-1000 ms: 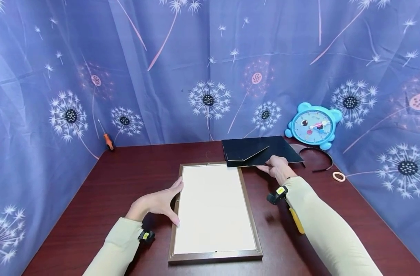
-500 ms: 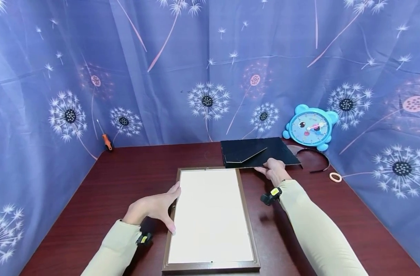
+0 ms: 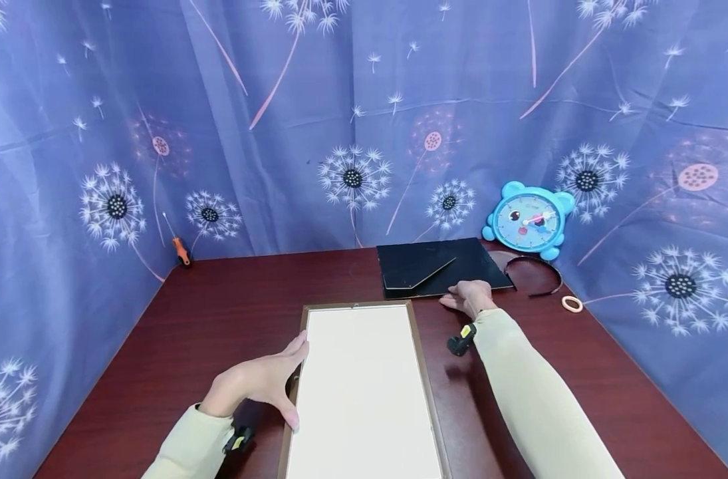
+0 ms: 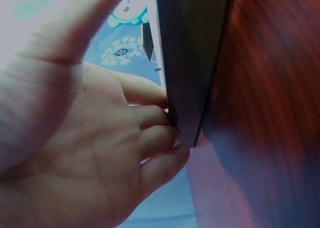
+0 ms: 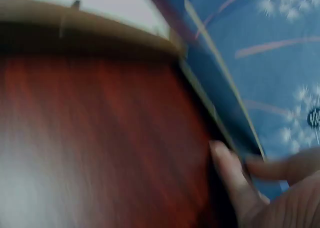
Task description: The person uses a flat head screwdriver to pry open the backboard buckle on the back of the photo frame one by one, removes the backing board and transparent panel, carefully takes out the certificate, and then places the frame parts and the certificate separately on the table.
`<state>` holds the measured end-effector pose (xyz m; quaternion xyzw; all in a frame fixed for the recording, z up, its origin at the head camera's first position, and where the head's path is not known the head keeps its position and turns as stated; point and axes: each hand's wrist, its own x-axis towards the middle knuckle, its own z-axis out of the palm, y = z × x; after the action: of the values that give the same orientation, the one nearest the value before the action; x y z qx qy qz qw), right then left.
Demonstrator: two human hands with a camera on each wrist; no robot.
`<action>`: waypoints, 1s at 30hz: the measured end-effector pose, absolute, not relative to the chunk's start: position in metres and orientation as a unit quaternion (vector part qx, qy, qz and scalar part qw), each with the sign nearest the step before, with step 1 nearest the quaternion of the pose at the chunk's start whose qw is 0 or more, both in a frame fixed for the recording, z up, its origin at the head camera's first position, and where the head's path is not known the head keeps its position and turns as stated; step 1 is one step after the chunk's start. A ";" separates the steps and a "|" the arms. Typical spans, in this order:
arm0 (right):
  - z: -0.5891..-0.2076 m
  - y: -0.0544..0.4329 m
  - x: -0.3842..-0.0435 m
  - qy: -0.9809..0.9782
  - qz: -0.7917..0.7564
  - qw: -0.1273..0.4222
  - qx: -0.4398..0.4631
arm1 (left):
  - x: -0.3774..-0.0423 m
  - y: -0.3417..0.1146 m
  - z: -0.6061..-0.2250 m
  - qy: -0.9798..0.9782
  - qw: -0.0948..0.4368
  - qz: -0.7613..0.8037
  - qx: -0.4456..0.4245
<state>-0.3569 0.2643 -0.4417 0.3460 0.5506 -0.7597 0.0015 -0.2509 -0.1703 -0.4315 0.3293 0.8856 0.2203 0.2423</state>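
A brown picture frame point(image 3: 426, 379) lies on the table with a plain white sheet point(image 3: 360, 392) inside it. My left hand point(image 3: 256, 382) rests against its left side, thumb and fingers spread apart; in the left wrist view the fingertips point(image 4: 176, 155) touch the frame's side wall point(image 4: 187, 63). Beyond the frame's far right corner, a black backing board point(image 3: 477, 266) with a slightly raised stand leg point(image 3: 432, 273) lies almost flat. At the board's near edge, my right hand point(image 3: 468, 297) pinches it between thumb point(image 5: 227, 163) and finger; the right wrist view is blurred.
A blue bear-shaped toy clock point(image 3: 528, 219) leans on the curtain point(image 3: 280, 166) at the back right. Near it lie a dark headband point(image 3: 549, 266) and a pale ring point(image 3: 572, 304). An orange-handled screwdriver point(image 3: 181, 251) stands at the back left of the dark red table point(image 3: 220, 319).
My right hand has lowered the backing board's near edge to the table. The view has shifted, so the frame appears lower. My left hand keeps its place on the frame.
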 end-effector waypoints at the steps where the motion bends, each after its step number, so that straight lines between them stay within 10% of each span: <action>1: -0.440 0.266 -0.357 0.559 -0.756 0.026 0.341 | -0.251 -0.172 -0.432 0.886 0.242 0.219 0.328; 30: -0.435 0.288 -0.354 0.804 -0.537 0.185 0.178 | -0.242 -0.170 -0.436 0.890 0.206 0.216 0.345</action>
<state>-0.3542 0.2883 -0.4353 0.1784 0.8037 -0.5366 0.1851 -0.2421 -0.1703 -0.4364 0.3449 0.8897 0.2165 0.2064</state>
